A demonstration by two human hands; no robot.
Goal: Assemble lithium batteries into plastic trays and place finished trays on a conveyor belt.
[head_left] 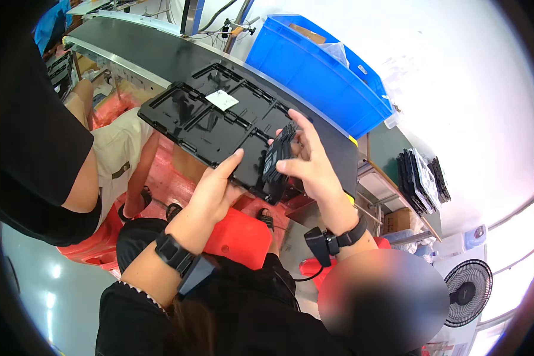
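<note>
At four o'clock on the black tray (pixel 221 141), partly over the desk (pixel 145 50), I see on my feed the right hand (pixel 312 165), fingers clamped on stacked black pieces (pixel 277 159); at six o'clock the left hand (pixel 215 188) grips the tray's rim, fingers partly hidden

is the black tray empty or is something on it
Not empty: a white piece lies on the black tray, left of the right hand.
</note>
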